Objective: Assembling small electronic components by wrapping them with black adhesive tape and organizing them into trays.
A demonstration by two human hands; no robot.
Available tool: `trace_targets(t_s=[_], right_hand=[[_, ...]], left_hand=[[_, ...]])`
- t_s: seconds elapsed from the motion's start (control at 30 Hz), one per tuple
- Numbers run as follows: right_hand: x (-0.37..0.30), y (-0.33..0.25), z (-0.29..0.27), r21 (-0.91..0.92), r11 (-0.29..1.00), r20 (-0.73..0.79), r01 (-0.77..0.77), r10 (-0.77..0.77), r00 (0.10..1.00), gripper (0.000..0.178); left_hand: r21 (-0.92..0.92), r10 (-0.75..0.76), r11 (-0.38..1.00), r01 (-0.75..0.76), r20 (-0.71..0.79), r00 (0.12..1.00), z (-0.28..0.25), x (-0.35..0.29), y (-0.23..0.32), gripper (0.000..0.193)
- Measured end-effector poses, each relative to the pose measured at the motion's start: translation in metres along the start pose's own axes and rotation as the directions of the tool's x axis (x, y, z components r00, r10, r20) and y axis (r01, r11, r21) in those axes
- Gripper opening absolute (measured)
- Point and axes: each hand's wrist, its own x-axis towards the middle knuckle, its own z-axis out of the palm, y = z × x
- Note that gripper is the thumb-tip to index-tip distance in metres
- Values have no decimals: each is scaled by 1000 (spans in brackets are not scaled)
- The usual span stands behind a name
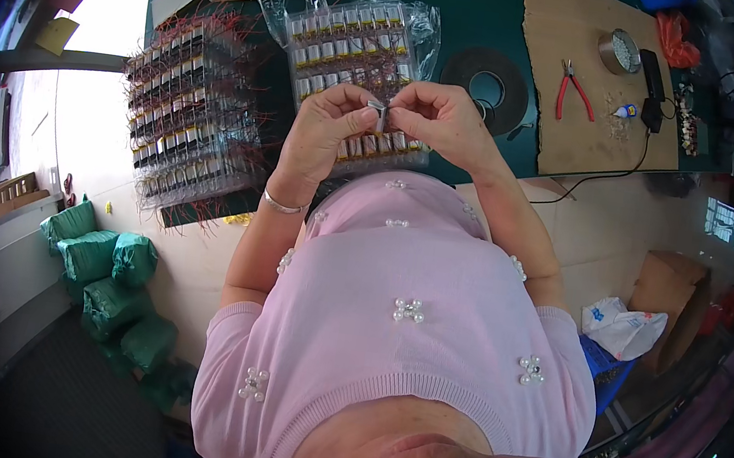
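Both hands meet over a clear plastic tray [296,32] of small silver battery cells, which have yellow ends and thin dark and red wires. Thumb and fingers of my left hand [325,126] are closed on a small silver battery cell [380,121]. My right hand [447,127] pinches the upper end of the same cell from the other side; its fingertips partly hide what they grip. A wide roll of black tape [517,87] lies flat just beyond my right hand.
Stacked trays of wired cells [191,118] stand at the left, wires sticking out. On a cardboard sheet [565,23] at the right are red-handled pliers [578,92], a round tin [619,52], a small bottle [624,111] and a black corded device [654,91]. Green bundles [115,275] lie lower left.
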Motion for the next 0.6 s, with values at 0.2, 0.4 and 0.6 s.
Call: trace_targets(t_s=[0.2,0.4,0.6], right_hand=[[0,-4,8,-131,989,-86,65,-77,993,11],[2,7,15,-522,808,-125,273,-389,913,2],[28,67,-58,-63,990,-591,129,-141,794,2]], left_hand=[[109,104,989,-97,-65,992,8,1,0,12],[881,523,307,-361,160,837,21,0,2,14],[866,864,190,-462,76,498,19,-21,36,6]])
